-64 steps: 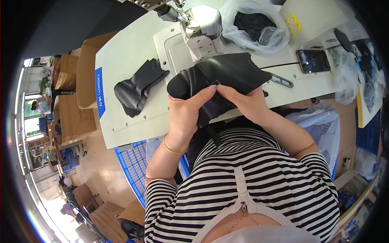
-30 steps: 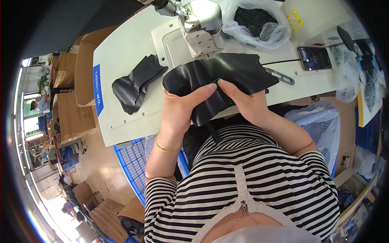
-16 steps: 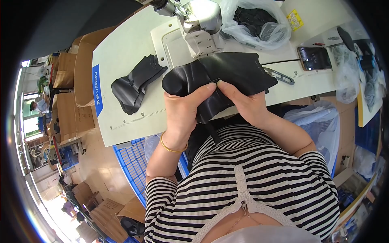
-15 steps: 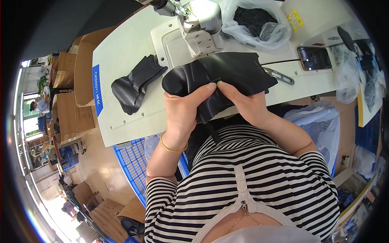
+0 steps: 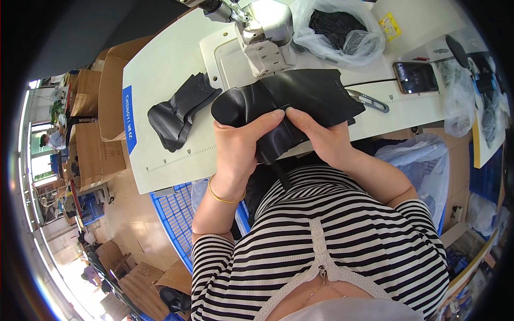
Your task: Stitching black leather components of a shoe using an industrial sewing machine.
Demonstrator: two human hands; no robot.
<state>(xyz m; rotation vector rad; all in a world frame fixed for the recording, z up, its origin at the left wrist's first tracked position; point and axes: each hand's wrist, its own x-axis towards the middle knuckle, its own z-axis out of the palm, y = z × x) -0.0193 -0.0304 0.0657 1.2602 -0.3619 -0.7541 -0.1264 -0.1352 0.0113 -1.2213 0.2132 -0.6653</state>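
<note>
A piece of black leather-like material (image 5: 313,91), stitched along a seam and shaped like a boot upper, is stretched between my hands over the table's near edge. My left hand (image 5: 238,142) grips its left part, the thumb pressed on the seam and the fingers hidden underneath. From the other side my right hand (image 5: 326,139) holds it, with the thumb tip almost meeting the left one at the seam. Left of my hands lies a stack of similar black pieces (image 5: 179,112). Behind the held piece stands the sewing machine (image 5: 267,40).
On the white table (image 5: 160,166), thread snips (image 5: 369,100) and a phone (image 5: 415,77) lie to the right. A clear plastic bag (image 5: 369,45) of black scraps sits at the back. Below the table are a blue basket (image 5: 174,214) and a bag-lined bin (image 5: 423,160). Cardboard boxes (image 5: 96,155) stand left.
My left hand and the left end of the black piece have shifted slightly left. Both thumbs stay at the seam.
</note>
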